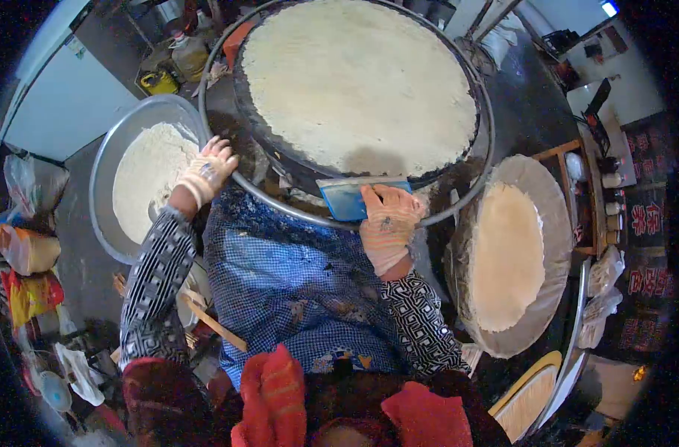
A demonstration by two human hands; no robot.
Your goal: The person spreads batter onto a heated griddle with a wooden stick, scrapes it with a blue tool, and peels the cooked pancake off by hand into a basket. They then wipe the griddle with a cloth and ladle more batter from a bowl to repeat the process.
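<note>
1. Nearest the body, a blue checked apron is covering the person's lap, and a wooden stick is lying slantwise beside it, by the left arm.
2. The right hand, in a striped covering, is closing on a blue scraper, its thumb pressing against the flat of the blade.
3. The scraper is sitting at the near edge of the griddle, its long edge facing away from the body; I cannot tell whether it is touching the pale layer.
4. The left hand, in a similar covering, is resting at the left side of a metal ring with its fingers slightly bent; I cannot tell whether it is gripping.
5. To the left, a metal basin is holding a pale mass.
6. To the right, a round covered board is bearing a pale flat sheet.
7. Straight ahead, the ring is running around the dark griddle, where a pale layer is covering most of the top.
8. Farther off, at the upper left, a yellow container is standing near a jug.
</note>
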